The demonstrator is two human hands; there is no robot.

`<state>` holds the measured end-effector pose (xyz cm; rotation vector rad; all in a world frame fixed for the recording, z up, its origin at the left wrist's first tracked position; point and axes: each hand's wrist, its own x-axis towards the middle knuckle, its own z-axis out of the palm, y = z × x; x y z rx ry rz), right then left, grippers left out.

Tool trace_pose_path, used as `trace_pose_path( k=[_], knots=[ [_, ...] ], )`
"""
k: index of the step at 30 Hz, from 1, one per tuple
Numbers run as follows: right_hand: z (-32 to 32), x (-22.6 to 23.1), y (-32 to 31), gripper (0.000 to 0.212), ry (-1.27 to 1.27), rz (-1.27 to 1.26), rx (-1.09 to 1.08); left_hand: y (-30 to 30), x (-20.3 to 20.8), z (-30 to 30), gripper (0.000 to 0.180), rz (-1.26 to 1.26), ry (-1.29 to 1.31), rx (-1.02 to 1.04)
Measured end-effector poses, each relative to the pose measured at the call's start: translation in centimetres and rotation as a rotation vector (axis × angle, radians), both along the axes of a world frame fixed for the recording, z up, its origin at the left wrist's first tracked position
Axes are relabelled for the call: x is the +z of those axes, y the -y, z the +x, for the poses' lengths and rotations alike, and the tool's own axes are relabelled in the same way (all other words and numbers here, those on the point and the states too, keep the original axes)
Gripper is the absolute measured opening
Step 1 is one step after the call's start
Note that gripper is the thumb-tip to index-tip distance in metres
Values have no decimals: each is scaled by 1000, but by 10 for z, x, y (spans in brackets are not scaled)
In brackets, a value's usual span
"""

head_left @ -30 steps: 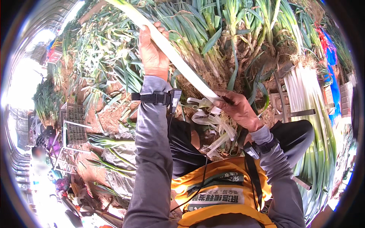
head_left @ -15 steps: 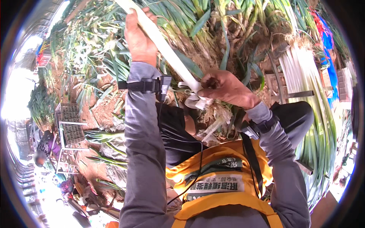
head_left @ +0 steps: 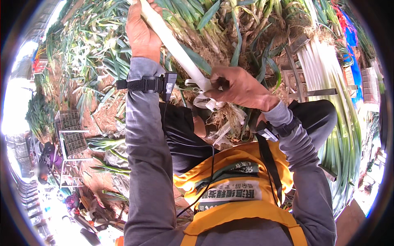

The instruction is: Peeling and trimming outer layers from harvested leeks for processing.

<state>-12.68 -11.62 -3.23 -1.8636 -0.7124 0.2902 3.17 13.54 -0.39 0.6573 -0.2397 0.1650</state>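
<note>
A long green onion (head_left: 174,46) with a thick white stalk slants across the upper middle, its root end toward my lap. My left hand (head_left: 141,37) is wrapped round the stalk high up. At the low end, my right hand (head_left: 244,88) is closed, thumb and fingertips pinched against the stalk's base; the exact grip is partly hidden. Loose pale skins (head_left: 209,102) hang just below these fingers. Under them lies a tangle of stringy roots (head_left: 230,117) between my knees.
Unpeeled green onions (head_left: 213,41) lie heaped ahead. To my right a bundle of cleaned white stalks (head_left: 320,69) rests in a metal rack (head_left: 297,80). A plastic crate (head_left: 72,123) and a white frame (head_left: 63,160) stand at left, near another person (head_left: 51,158).
Both hands and the green onion appear slightly farther left and higher in view, as does much of the scene. Both hands still grip the stalk.
</note>
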Motion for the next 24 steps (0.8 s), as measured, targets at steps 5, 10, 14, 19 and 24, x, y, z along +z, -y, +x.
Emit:
trace_pose_path(
  k=[5,10,14,19,24],
  knots=[
    [0,-9,-3,25,404,-106,-97,5,2,0,33,57,33,63],
    [-2,-21,-8,26,546,-150,-193,6,7,-3,29,120,33,153],
    [0,-20,-12,24,269,18,-224,14,7,-9,26,80,-18,203],
    [1,-17,-11,17,-91,87,-112,21,10,-19,27,55,-56,195],
    [1,-20,-19,19,309,-89,-124,15,8,-17,27,120,-33,252]
  ],
)
